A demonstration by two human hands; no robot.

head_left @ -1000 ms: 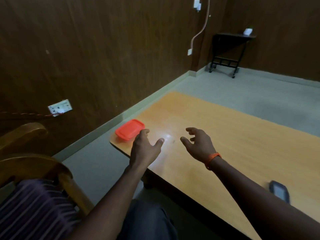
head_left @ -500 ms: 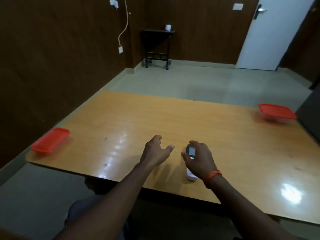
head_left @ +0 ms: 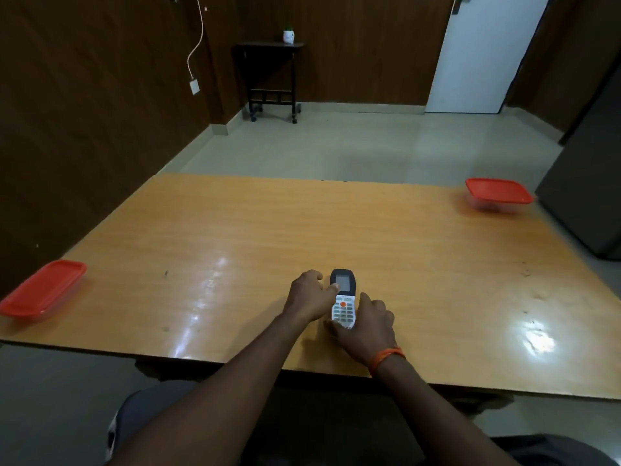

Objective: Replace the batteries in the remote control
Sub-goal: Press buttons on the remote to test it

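Lying on the table: the remote control (head_left: 343, 299) sits face up near the near edge, about midway along it, its dark screen end pointing away from the person and its white keypad end toward them.
Left hand: the left hand (head_left: 311, 295) rests on the left side of the remote, a fingertip touching the edge by the screen; the fingers are loosely curled and not closed around it.
Right hand: the right hand (head_left: 368, 326) cups the near right corner of the remote, thumb at the bottom end and a finger along the right side (touching, though a firm grasp cannot be told from here).
Wrist: an orange band (head_left: 386, 358) circles the right wrist.
Near edge: both forearms cross the near edge of the table (head_left: 235, 230); the remote lies just inside it.
Open room: bare tabletop spreads wide to the left, right and far side of the hands, glossy with light patches.
Left corner: a red lid (head_left: 42, 289) lies flat at the near left corner, well apart from the hands.
Right corner: a clear container with a red lid (head_left: 499, 193) stands at the far right corner, close to the edge.
Right side: a dark cabinet (head_left: 588, 183) stands just beside the table's right end.
Beyond: open floor runs to a small black side table (head_left: 270, 75) by the wall and a white door (head_left: 484, 52).
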